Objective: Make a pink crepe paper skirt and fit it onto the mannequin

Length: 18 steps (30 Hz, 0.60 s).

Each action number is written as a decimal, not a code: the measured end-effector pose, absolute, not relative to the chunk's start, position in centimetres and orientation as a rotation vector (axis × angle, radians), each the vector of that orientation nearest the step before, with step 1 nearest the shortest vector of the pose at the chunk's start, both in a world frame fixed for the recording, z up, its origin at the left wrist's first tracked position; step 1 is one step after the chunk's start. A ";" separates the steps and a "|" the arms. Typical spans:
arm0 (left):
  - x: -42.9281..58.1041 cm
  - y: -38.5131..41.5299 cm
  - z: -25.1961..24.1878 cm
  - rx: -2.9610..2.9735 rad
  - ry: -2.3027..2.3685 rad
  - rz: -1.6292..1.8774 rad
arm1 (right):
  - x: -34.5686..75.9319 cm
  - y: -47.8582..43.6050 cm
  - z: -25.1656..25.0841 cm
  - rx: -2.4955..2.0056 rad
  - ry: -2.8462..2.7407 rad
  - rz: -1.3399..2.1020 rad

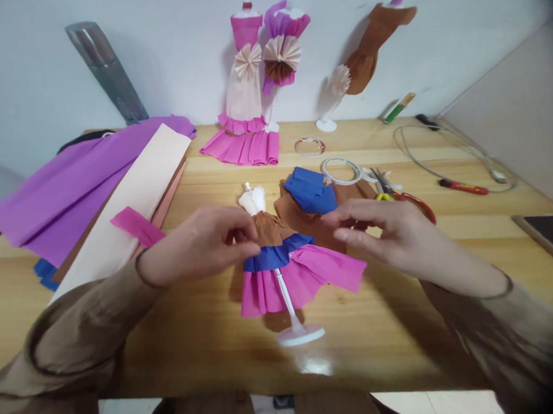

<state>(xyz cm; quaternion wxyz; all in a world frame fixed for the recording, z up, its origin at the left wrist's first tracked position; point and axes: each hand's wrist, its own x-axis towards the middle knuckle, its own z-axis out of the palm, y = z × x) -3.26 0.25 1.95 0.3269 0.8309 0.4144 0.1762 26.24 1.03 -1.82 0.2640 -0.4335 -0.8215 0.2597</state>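
Observation:
A small white dress form (253, 199) on a round white base (301, 335) stands at the table's middle, leaning left in view. It wears a tiered crepe-paper skirt: a brown top tier (271, 229), a blue ruffle (274, 255) and a wide pink bottom tier (295, 282) flaring right. My left hand (205, 243) is beside the skirt's left edge, fingers curled, thumb and index slightly apart; whether it touches the paper I cannot tell. My right hand (390, 234) hovers right of the skirt near the folded blue paper (309, 190), thumb and fingers apart, with nothing visible between them.
Purple paper (97, 179), a cream sheet (128, 205) and a pink strip (139, 224) lie left. Dressed forms (244, 88) stand against the wall. Tape (341, 171), scissors (415, 205), a red-handled tool (463, 187), a cable and a phone (548, 233) are right.

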 end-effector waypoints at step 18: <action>2.4 -2.2 -1.9 3.024 1.384 0.394 | 22.3 -4.0 -6.3 -1.032 -2.250 -0.419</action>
